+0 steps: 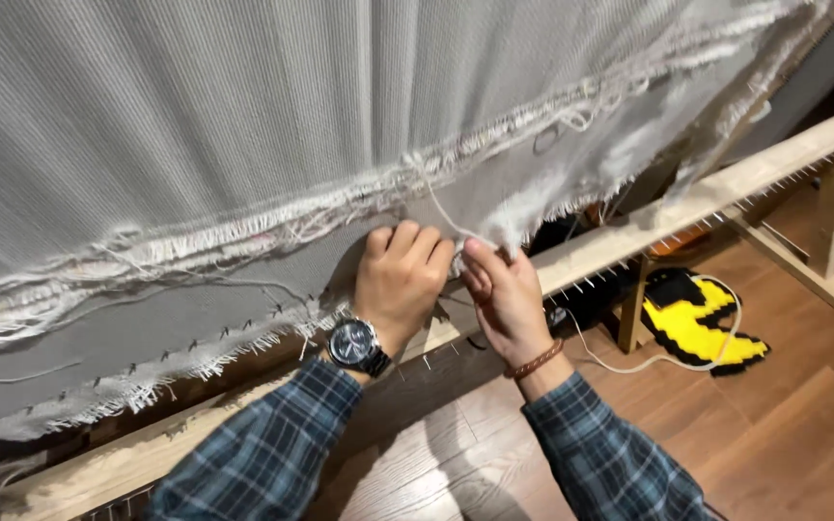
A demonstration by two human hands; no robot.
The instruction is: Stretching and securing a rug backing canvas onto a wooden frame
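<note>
wooden frame (629,236) | both hands (400,280) pinch frayed cloth edge (494,232)

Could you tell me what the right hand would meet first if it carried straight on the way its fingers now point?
Most likely the frayed edge of the grey cloth, which the right hand already pinches, fingers pointing up; depth is unclear.

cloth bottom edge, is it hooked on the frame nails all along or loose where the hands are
Loose there: the cloth edge lifts off the wooden frame where the left hand and right hand pinch it.
</note>
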